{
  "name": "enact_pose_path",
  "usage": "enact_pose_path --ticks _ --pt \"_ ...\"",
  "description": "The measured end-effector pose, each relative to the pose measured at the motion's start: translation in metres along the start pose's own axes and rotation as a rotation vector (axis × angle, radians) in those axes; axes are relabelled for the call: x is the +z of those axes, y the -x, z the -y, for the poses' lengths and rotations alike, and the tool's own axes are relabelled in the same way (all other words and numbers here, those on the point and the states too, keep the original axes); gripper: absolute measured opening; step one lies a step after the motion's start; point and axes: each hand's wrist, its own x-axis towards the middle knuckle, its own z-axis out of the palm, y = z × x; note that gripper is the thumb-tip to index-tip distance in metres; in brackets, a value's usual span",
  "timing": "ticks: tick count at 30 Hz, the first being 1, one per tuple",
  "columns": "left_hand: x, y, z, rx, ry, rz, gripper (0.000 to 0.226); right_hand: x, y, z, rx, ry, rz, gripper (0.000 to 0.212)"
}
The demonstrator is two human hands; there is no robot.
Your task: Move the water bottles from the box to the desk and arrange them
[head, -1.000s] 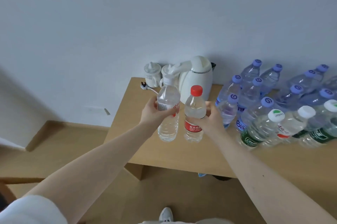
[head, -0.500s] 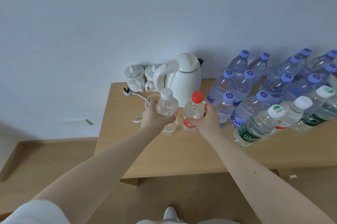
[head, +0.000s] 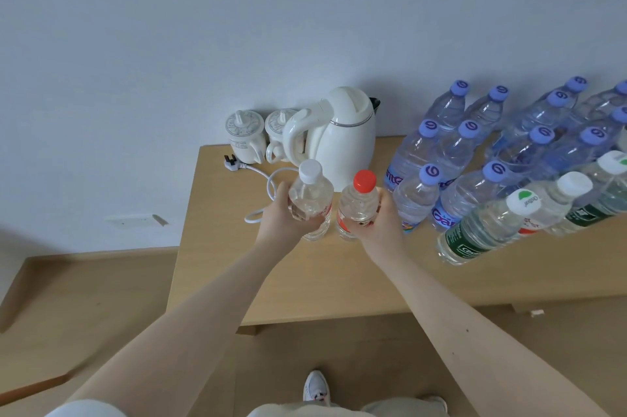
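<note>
Head view: left hand [head: 288, 221] fingers wrapped round white-capped bottle [head: 310, 194]; right hand [head: 378, 228] fingers wrapped round red-capped bottle [head: 359, 202]. Both upright, side by side, low over counter [head: 339, 280]; contact unclear. Held just left of blue-capped rows [head: 468, 158], likely to extend them, in front of kettle [head: 346, 134].

Rightmost bottles [head: 620, 116] partly beyond the frame edge; label of red-capped bottle [head: 359, 202] mostly behind right hand [head: 380, 230].

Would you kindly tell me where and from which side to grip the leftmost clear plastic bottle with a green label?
Probably around its labelled middle, coming from the desk's front edge: the clear green-labelled plastic bottle stands upright at the group's front corner, its front and left free, while other bottles crowd it behind and on the right.
</note>
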Motion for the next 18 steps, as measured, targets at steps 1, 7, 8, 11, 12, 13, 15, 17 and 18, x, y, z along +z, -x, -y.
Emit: enact_pose_path --ticks 1,7,8,11,12,13,15,17,18 --pt "0.001 0.0 0.001 -0.004 0.007 -0.003 0.057 0.0 0.001 0.0 0.0 -0.003 0.004 0.061" --pt "0.004 0.001 0.008 0.007 0.022 -0.004 0.057 0.002 0.006 0.002 0.0 -0.001 -0.018 0.063" --pt "0.004 0.002 0.008 0.005 0.019 0.0 0.056 0.002 0.007 0.002 0.005 0.001 -0.014 0.063" --pt "0.002 0.001 0.009 -0.005 0.019 0.008 0.06 -0.001 0.008 0.004 0.019 0.015 0.009 0.059" --pt "0.002 0.002 0.009 -0.008 0.017 0.006 0.065 -0.002 0.008 0.005 0.025 0.026 0.016 0.056" --pt "0.001 0.004 0.009 -0.006 0.012 -0.001 0.072 -0.004 0.01 0.006 0.028 0.04 0.022 0.055" --pt "0.0 0.009 0.01 0.007 -0.013 -0.03 0.089 -0.007 0.015 0.009 0.018 0.083 0.029 0.058" --pt "-0.003 0.015 0.012 0.012 -0.084 -0.058 0.094 -0.01 0.021 0.012 -0.001 0.175 0.036 0.063" --pt "-0.003 0.018 0.014 0.005 -0.134 -0.062 0.093 -0.012 0.024 0.015 -0.003 0.223 0.044 0.064"
